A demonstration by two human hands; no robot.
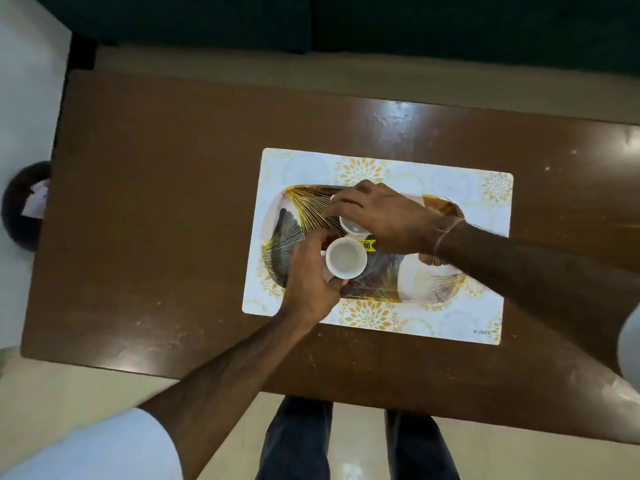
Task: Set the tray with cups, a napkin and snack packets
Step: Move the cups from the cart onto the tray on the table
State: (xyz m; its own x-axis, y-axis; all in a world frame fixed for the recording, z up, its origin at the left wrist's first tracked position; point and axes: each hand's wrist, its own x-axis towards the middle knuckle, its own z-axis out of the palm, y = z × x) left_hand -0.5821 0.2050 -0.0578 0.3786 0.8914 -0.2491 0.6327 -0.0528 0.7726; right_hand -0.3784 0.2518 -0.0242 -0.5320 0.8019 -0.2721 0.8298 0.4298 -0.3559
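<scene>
A patterned tray [436, 277] with gold lines lies on a white floral placemat [450, 320]. Two white cups stand close together on the tray's middle. My left hand [308, 278] wraps around the near cup [345, 259], which is upright and looks empty. My right hand [381, 216] comes from the right and covers the far cup [351, 226] from above, fingers around its rim; most of that cup is hidden. A small yellow sticker [367, 244] shows on the tray between the hands. No napkin or snack packets are in view.
The placemat lies on a brown wooden table [156, 202]. A dark round bin [24, 206] holding paper stands on the floor at the left. A dark green sofa [346, 22] runs along the far side. My legs are below the table's near edge.
</scene>
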